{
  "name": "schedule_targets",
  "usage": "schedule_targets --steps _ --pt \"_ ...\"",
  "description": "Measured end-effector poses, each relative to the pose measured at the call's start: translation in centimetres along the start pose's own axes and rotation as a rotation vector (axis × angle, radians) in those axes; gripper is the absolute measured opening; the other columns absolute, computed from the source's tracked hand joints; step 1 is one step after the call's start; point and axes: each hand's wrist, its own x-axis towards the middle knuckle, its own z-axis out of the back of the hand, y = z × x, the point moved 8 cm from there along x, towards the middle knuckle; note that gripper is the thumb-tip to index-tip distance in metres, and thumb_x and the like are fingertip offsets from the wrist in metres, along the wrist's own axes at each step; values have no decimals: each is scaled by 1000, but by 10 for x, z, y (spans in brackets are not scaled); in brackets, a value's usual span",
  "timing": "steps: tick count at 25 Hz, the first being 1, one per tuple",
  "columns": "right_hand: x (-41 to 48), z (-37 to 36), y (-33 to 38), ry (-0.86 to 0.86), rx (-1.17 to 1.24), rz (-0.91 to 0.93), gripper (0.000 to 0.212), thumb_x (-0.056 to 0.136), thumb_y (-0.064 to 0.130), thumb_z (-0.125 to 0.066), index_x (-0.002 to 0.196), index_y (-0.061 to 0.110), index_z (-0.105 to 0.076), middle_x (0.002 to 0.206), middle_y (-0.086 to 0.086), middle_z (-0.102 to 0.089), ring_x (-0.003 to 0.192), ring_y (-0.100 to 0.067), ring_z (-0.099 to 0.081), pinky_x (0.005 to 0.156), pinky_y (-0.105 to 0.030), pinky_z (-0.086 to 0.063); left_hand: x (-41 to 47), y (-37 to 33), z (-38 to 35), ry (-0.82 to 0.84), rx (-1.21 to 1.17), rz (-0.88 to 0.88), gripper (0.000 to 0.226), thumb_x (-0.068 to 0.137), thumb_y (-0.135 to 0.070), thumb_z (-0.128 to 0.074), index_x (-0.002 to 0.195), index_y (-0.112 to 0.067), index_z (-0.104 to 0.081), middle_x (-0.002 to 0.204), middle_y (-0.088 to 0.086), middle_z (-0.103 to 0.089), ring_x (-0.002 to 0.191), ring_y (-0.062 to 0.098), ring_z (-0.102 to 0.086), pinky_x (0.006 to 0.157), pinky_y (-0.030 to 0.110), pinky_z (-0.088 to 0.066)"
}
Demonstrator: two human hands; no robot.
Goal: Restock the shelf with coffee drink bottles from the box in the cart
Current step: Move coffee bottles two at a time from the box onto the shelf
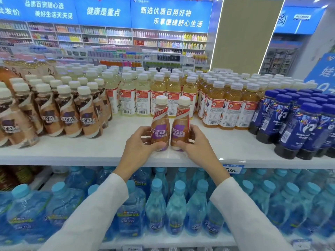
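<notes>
Two brown coffee drink bottles with cream caps stand upright side by side on the white top shelf (72, 151), near its front edge. My left hand (139, 144) is wrapped around the left bottle (160, 122). My right hand (195, 142) grips the right bottle (181, 122). Both bottles touch each other. Rows of the same kind of coffee bottles (68, 113) fill the shelf's left part. The box and the cart are out of view.
Behind my hands stand yellow and orange juice bottles (181, 91). Dark blue bottles (293, 124) crowd the shelf's right side. Blue water bottles (174, 205) fill the shelf below. A price tag (233, 169) hangs on the shelf edge.
</notes>
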Motion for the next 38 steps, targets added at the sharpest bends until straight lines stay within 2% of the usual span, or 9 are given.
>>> schedule_targets --steps 3,6,10,14,18,21,26,32,38 --pt "-1 -3 1 132 93 14 65 88 10 -74 142 29 -44 131 12 -58 119 -4 -56 98 -20 -47 -1 0 0 -4 7 -5 67 73 -32 -90 131 -21 -58 123 -7 -68 106 8 -66 83 16 -50" --pt "-3 0 -1 -11 69 45 71 74 30 -89 134 31 -50 124 13 -61 111 -2 -59 94 -26 -51 -1 1 1 -17 7 -5 66 74 -31 -90 131 -21 -58 123 -6 -68 107 11 -67 83 15 -50" --pt "-2 3 -2 -79 70 50 62 78 24 -86 132 24 -55 117 14 -63 104 -2 -61 85 -18 -53 -1 1 2 -8 -4 6 67 73 -32 -90 132 -21 -58 121 -9 -67 102 2 -65 77 9 -48" --pt "-2 2 -10 -101 92 46 79 73 39 -88 141 24 -49 133 11 -57 115 -7 -60 89 -22 -53 -4 -2 1 -38 21 -7 64 75 -34 -88 132 -23 -59 119 -12 -67 99 -1 -65 72 7 -48" --pt "-5 2 -3 -183 96 38 51 80 32 -84 123 29 -57 109 20 -63 95 7 -62 76 -11 -52 -5 -2 3 -91 77 -4 60 78 -35 -86 130 -28 -59 115 -14 -66 92 0 -64 68 9 -46" --pt "5 -12 6 -163 96 53 47 80 29 -85 120 29 -60 104 21 -64 92 7 -62 68 -4 -48 5 2 13 -124 144 11 60 79 -34 -85 133 -25 -60 113 -13 -66 90 2 -63 70 9 -42" --pt "58 -61 26 -125 90 65 47 81 30 -83 121 26 -59 113 10 -67 102 -8 -64 87 -24 -54 60 18 42 -164 218 80 54 84 -29 -82 133 -20 -60 125 -2 -69 114 20 -64 98 34 -48" --pt "121 -104 26 -163 89 52 51 77 33 -83 122 23 -61 115 5 -68 105 -15 -65 96 -42 -54 110 39 69 -240 126 76 54 82 -12 -82 130 -12 -58 117 -2 -66 102 13 -59 90 27 -43" --pt "134 -111 22 -206 65 83 45 80 34 -81 120 27 -61 113 6 -69 103 -14 -65 93 -39 -55 121 53 71 -232 92 49 53 83 -14 -81 131 -14 -59 118 0 -67 101 14 -61 92 30 -47"
